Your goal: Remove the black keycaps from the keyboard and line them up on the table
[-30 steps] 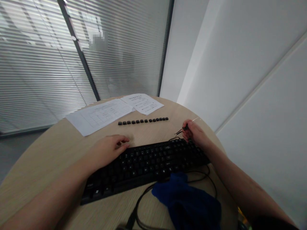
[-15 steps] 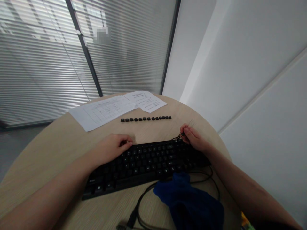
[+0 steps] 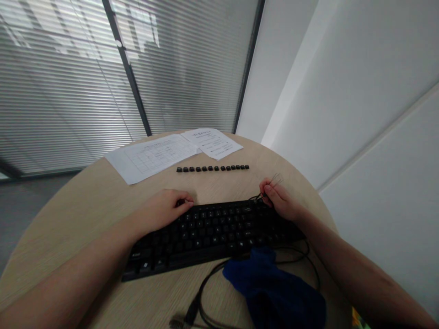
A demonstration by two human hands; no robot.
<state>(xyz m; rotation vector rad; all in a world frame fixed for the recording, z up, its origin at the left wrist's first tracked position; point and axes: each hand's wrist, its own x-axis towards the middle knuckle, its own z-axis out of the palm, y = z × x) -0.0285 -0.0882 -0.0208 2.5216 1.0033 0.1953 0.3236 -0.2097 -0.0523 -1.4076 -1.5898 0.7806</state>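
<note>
A black keyboard [image 3: 206, 233] lies slightly slanted on the round table. Its left rear part is under my left hand [image 3: 168, 208], whose fingers curl at the back edge with the thumb near them. My right hand [image 3: 277, 198] is closed above the right rear corner, pinching a wire keycap puller [image 3: 277, 178]; its thin wire loops stick up past my fingers. The puller's grip is mostly hidden in the hand. Beyond the keyboard, several black keycaps [image 3: 210, 168] stand in a row.
Printed paper sheets [image 3: 154, 155] lie at the far side of the table [image 3: 85, 205]. A blue cloth [image 3: 274, 288] and a black cable [image 3: 202, 292] with a plug are in front of the keyboard. A white wall [image 3: 377, 114] rises to the right, blinds [image 3: 188, 68] behind.
The camera view has shifted slightly, so everything sits a little further right. The puller's wire loops stand somewhat more upright in my right hand. My left hand stays at the keyboard.
</note>
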